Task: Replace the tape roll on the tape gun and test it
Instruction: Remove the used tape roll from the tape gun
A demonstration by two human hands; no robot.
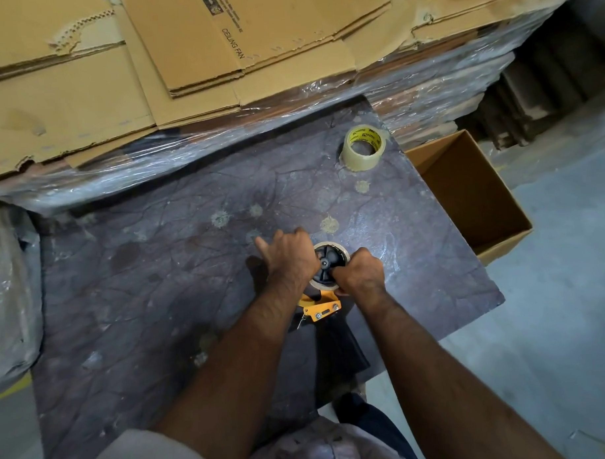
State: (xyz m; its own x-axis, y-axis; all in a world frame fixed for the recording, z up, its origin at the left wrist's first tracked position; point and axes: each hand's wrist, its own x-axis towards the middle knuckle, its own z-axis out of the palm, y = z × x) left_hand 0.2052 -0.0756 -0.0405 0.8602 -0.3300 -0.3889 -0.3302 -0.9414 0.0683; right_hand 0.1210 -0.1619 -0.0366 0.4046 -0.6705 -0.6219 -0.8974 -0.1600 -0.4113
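Observation:
The tape gun (pixel 322 309) lies on the dark wrapped surface (pixel 151 269), orange frame and black handle toward me. On its black hub (pixel 326 263) sits a nearly used-up roll, a thin pale ring (pixel 341 252). My left hand (pixel 288 260) grips that ring from the left side. My right hand (pixel 359 273) grips it from the right, fingers over the hub's edge. A fresh clear tape roll (pixel 364 147) with a yellow core stands farther back to the right, apart from both hands.
Flattened cardboard sheets (pixel 185 61) are stacked on a plastic-wrapped pallet at the back. An open empty cardboard box (pixel 471 192) stands on the floor at the right edge of the surface. Grey floor (pixel 554 306) lies to the right.

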